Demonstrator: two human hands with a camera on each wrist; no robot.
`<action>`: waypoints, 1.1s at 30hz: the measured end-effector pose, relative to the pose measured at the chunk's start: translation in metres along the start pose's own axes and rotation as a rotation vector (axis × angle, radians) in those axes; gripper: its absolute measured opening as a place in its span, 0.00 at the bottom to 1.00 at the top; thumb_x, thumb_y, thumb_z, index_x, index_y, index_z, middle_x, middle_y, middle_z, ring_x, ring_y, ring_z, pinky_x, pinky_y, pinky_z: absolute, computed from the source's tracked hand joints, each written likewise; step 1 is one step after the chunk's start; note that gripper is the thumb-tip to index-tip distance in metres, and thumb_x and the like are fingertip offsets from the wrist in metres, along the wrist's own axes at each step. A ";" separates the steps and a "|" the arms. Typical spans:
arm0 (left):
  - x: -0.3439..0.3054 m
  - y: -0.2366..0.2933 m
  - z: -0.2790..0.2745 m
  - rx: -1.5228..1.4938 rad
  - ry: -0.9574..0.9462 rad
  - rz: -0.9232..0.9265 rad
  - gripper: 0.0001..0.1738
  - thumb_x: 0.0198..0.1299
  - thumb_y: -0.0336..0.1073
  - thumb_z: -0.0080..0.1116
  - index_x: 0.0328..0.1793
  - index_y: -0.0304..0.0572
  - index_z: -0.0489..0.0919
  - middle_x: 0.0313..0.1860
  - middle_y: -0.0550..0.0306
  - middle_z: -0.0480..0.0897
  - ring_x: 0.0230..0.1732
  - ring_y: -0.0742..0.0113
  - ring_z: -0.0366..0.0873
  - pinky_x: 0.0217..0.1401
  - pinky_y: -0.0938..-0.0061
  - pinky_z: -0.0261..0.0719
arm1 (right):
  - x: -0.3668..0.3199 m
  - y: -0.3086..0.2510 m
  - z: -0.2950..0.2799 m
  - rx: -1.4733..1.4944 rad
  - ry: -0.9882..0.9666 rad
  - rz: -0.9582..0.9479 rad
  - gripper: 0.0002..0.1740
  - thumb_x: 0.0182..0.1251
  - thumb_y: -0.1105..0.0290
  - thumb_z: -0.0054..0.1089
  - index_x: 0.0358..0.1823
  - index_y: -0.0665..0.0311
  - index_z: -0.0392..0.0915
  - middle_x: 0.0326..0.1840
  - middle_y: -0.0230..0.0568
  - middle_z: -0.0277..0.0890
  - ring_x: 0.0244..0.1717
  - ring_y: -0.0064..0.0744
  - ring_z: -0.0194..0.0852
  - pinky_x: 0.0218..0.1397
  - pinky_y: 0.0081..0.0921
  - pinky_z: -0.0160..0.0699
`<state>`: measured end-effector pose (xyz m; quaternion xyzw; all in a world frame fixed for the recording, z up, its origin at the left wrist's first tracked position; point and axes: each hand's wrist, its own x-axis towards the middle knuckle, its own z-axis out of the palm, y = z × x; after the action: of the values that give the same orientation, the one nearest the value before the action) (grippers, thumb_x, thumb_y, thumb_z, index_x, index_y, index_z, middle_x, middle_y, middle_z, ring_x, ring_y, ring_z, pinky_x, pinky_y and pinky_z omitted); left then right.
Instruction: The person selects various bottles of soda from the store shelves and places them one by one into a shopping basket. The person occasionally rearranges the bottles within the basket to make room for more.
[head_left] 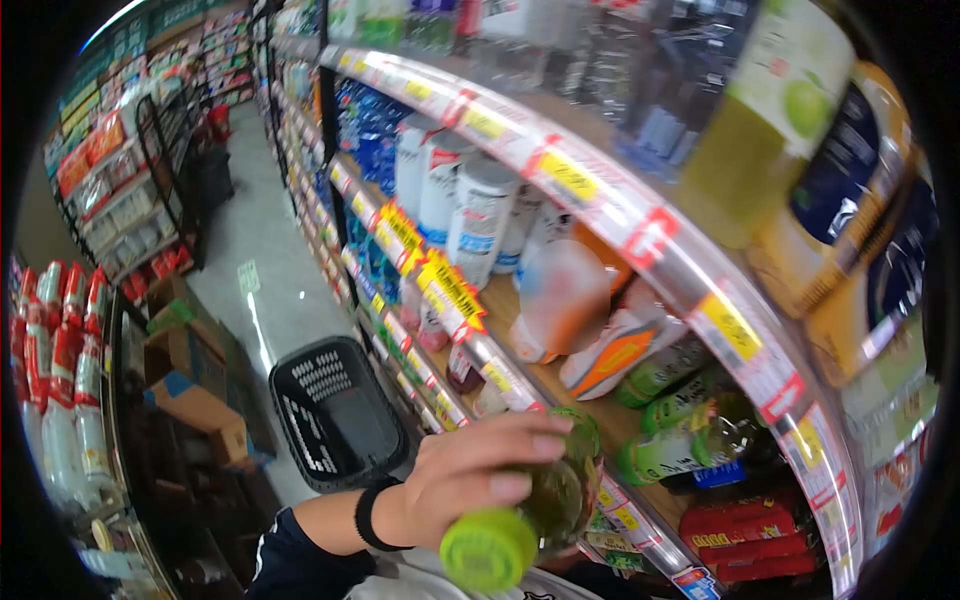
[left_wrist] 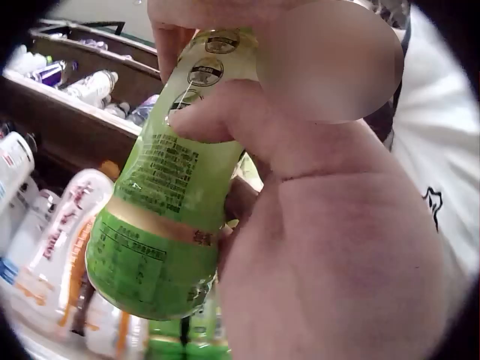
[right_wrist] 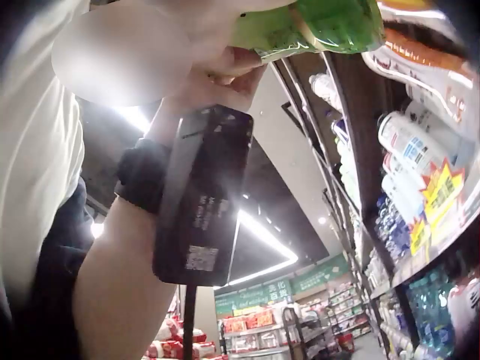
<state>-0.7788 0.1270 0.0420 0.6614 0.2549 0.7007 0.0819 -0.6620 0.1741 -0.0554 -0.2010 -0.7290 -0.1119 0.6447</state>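
Note:
A drink bottle [head_left: 555,495] with a light-green cap [head_left: 488,550] and a green label with small print [left_wrist: 169,195] is held in front of the body. My left hand [head_left: 485,470], a black band at its wrist, curls over the bottle from above. Lower down, my right hand [left_wrist: 330,225] grips the same bottle, its thumb lying across the label in the left wrist view. The bottle hides most of this hand in the head view. The cap faces back toward the body and the base points to the shelf.
A dark shopping basket [head_left: 335,415] stands on the aisle floor. Close on the right, shelves carry white canisters [head_left: 480,220], more green bottles [head_left: 680,440] and red packs [head_left: 745,535]. A price-tag rail [head_left: 570,180] crosses above. Cardboard boxes [head_left: 205,390] are at left.

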 end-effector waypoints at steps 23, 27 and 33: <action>-0.469 -0.208 -0.329 0.610 0.040 -1.128 0.44 0.36 0.32 0.71 0.65 0.44 0.66 0.64 0.45 0.67 0.70 0.43 0.59 0.71 0.47 0.55 | -0.445 -0.133 0.324 0.959 -1.478 1.328 0.32 0.56 0.75 0.64 0.63 0.66 0.63 0.65 0.47 0.67 0.64 0.42 0.67 0.67 0.34 0.63; -0.583 -0.225 -0.364 1.153 0.233 -1.690 0.55 0.35 0.36 0.75 0.73 0.44 0.56 0.74 0.38 0.51 0.74 0.36 0.46 0.71 0.40 0.45 | -0.539 -0.150 0.401 0.659 -1.730 0.938 0.27 0.54 0.80 0.61 0.58 0.61 0.69 0.55 0.50 0.76 0.58 0.46 0.74 0.61 0.33 0.69; -0.682 -0.233 -0.362 1.082 0.736 -1.773 0.44 0.52 0.24 0.56 0.75 0.39 0.49 0.53 0.30 0.75 0.53 0.37 0.76 0.56 0.60 0.74 | -0.713 -0.129 0.430 0.377 -1.890 0.217 0.35 0.40 0.78 0.71 0.55 0.65 0.69 0.51 0.52 0.74 0.57 0.52 0.68 0.60 0.42 0.68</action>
<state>-1.1045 -0.0718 -0.6680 -0.0567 0.9212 0.3432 0.1741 -1.0406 0.1345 -0.8069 -0.1674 -0.9299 0.2747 -0.1786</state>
